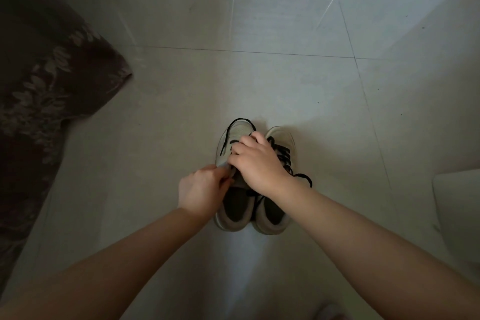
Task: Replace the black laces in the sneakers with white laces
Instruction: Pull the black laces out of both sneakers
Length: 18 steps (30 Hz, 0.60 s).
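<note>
Two pale sneakers stand side by side on the tiled floor, toes pointing away from me. The left sneaker point(228, 138) has a loosened black lace point(226, 135) looping over its toe. The right sneaker point(281, 138) is still laced in black point(284, 154), with a loose end trailing to its right. My left hand point(201, 191) pinches the left sneaker's side near the eyelets. My right hand point(255, 162) lies over the left sneaker's lacing, fingers curled on the lace there. What the fingertips hold is hidden. No white laces are in view.
A dark sofa or cushion with a leaf pattern point(44, 91) fills the left side. A pale object point(457, 205) sits at the right edge. Grey floor tiles point(259, 86) stretch ahead of the shoes.
</note>
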Motion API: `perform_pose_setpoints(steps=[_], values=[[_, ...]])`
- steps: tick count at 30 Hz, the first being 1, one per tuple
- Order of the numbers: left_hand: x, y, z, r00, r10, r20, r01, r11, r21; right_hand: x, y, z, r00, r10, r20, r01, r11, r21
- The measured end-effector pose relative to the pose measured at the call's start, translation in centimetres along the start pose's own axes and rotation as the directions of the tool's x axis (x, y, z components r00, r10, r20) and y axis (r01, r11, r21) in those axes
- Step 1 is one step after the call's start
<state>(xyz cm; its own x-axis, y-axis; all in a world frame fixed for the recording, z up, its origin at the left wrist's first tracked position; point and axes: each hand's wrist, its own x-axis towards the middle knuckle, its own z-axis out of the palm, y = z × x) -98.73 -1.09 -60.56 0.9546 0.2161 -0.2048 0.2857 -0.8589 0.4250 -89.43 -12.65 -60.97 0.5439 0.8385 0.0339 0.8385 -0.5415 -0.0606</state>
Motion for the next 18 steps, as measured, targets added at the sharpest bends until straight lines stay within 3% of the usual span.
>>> perform_pose_setpoints(steps=[4,9,13,16,18], values=[[0.0,-0.1,-0.1,0.999,-0.031,-0.015,0.031,0.999,-0.032,0.3,1.4,-1.1,0.973,0.174,-0.148,-0.165,0.984,0.07],[0.0,-0.4,0.1,1.0,-0.016,0.015,0.017,0.999,-0.031,-0.2,3.8,-3.0,0.844,0.481,-0.238,-0.451,0.876,0.172],[0.0,-0.4,0.3,1.0,-0.018,0.023,0.018,0.999,-0.034,0.5,6.4,-4.0,0.71,0.686,-0.159,-0.61,0.712,0.347],[-0.1,-0.4,0.6,1.0,-0.016,0.008,0.016,0.998,-0.064,1.1,5.6,-4.1,0.797,0.603,0.019,-0.52,0.671,0.529],[-0.3,-0.3,0.7,1.0,-0.009,-0.025,0.006,0.997,-0.083,0.8,4.2,-3.9,0.865,0.502,-0.001,-0.434,0.748,0.502]])
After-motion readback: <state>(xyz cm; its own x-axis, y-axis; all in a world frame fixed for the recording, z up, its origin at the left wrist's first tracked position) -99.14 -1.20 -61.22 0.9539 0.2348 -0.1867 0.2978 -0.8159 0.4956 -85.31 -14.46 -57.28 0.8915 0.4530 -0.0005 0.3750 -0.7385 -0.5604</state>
